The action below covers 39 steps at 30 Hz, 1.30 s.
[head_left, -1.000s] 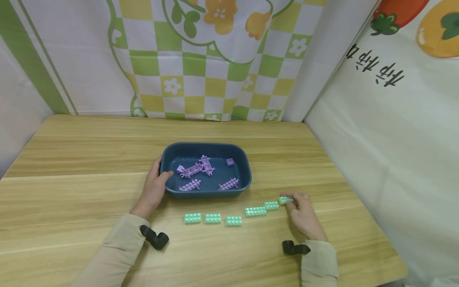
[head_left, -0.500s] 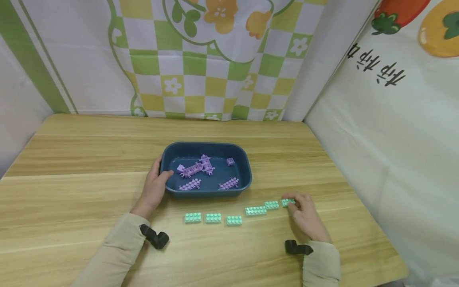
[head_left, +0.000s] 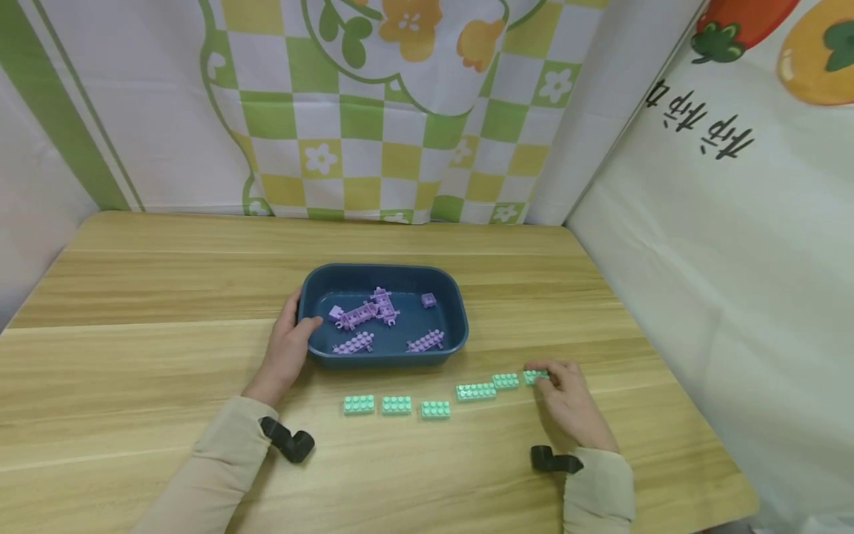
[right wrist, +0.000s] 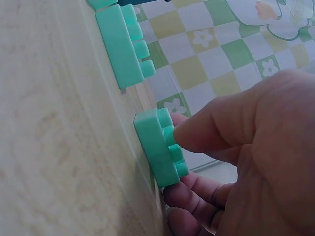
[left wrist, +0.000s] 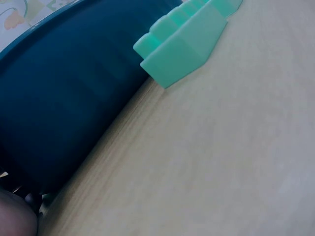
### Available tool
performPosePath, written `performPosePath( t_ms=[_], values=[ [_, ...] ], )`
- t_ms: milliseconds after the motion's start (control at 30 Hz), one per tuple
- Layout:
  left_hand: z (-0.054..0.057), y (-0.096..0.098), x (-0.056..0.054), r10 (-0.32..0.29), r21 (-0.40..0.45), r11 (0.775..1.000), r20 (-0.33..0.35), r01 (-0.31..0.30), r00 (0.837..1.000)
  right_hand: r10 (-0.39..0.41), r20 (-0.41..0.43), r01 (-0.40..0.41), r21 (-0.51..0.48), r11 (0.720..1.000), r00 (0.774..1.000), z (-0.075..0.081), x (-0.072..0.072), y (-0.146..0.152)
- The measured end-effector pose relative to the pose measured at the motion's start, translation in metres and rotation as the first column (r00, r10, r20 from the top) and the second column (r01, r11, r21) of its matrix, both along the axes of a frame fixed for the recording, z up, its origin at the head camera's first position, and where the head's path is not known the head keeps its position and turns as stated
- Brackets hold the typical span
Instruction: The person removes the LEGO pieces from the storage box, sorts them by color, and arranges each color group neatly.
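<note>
My left hand (head_left: 285, 350) grips the left end of a dark blue plastic bin (head_left: 387, 360), thumb over the rim and fingers outside. Several purple toy bricks (head_left: 358, 317) lie inside it. At the right end of a row of mint-green toy bricks (head_left: 476, 391), my right hand (head_left: 567, 397) holds the last green brick (right wrist: 156, 147) on the table. In the right wrist view, the thumb lies against that brick's studs while other fingers curl behind and below it. A small gap separates it from the neighbouring green brick (right wrist: 120, 49).
Three green bricks (head_left: 396, 405) stand spaced out in front of the bin, left of the others. The wooden table (head_left: 167, 274) ends at a checked cloth (head_left: 400, 141) at the back and a white printed sheet (head_left: 720, 259) on the right.
My right hand has shifted slightly to the right with the end green brick, widening the gap to its neighbour. It is nearly still over the last half second. My left hand stays on the bin.
</note>
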State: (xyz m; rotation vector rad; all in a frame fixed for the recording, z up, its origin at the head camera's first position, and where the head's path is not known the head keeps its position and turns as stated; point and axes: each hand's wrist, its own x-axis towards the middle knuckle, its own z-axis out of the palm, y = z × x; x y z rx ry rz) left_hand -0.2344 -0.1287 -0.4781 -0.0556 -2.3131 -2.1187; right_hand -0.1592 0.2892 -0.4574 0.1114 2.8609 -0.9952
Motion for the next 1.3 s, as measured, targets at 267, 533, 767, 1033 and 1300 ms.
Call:
performPosePath(
  t_ms=[267, 533, 767, 1033, 1300],
  values=[
    [0.002, -0.002, -0.001, 0.000, -0.003, 1.000, 0.004, 0.000, 1.000, -0.003, -0.001, 0.003, -0.021, 1.000, 1.000, -0.003, -0.002, 0.000],
    [0.001, -0.005, -0.003, 0.011, -0.026, 1.000, 0.016, -0.011, 1.000, 0.014, -0.023, -0.016, -0.057, 0.998, 1.000, -0.003, -0.003, 0.000],
    [0.002, -0.005, -0.002, 0.014, -0.012, 1.000, 0.015, -0.014, 1.000, -0.015, -0.077, 0.005, -0.130, 0.991, 0.997, 0.013, -0.009, 0.001],
    [0.002, -0.003, -0.005, 0.032, 0.001, 0.999, 0.031, -0.032, 0.999, 0.212, -0.222, -0.222, -0.022, 0.975, 0.952, 0.062, -0.042, -0.054],
    [-0.002, 0.004, -0.002, 0.043, 0.000, 0.999, 0.049, -0.043, 0.998, 0.434, -0.183, -0.406, 0.172, 0.897, 0.882, 0.072, -0.072, -0.116]
  ],
)
